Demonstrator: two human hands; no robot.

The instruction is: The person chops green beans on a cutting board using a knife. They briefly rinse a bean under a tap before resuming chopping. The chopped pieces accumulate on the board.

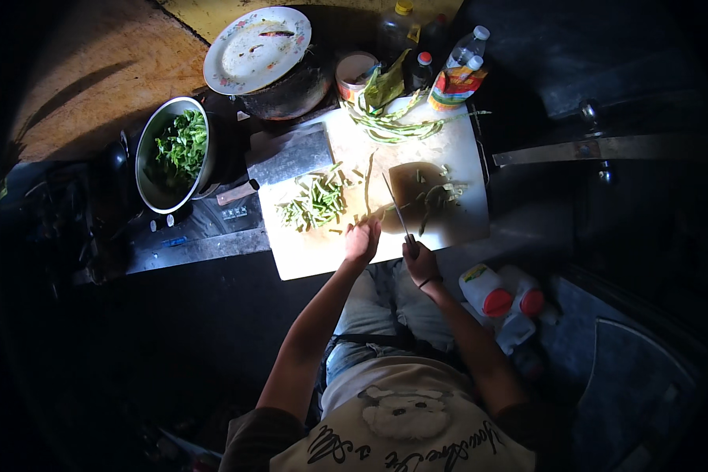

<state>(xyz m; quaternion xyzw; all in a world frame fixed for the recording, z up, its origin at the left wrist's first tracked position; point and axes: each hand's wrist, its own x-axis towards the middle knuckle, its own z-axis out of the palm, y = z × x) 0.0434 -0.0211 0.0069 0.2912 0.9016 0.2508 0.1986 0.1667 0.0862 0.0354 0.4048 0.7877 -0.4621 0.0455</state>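
My left hand (363, 241) is near the front edge of a white cutting board (469, 218), its fingers closed over the near end of a long green bean (369, 183). In my right hand (422, 264) is a dark-handled knife (396, 203), its blade seen nearly edge-on and pointing away from me, just right of the bean. A heap of short cut bean pieces (312, 203) lies left of my left hand. Several whole long beans (398, 130) are bunched at the board's far side. Bean scraps (442, 192) are scattered in the shadow at right.
A wide-bladed cleaver (292, 154) rests flat at the board's left edge. Left of it stands a tilted metal bowl (205, 171) of chopped leafy greens (183, 141). A floral plate (256, 53) covers a blackened pot (289, 94). Bottles (422, 71) and a colourful packet (455, 87) stand behind.
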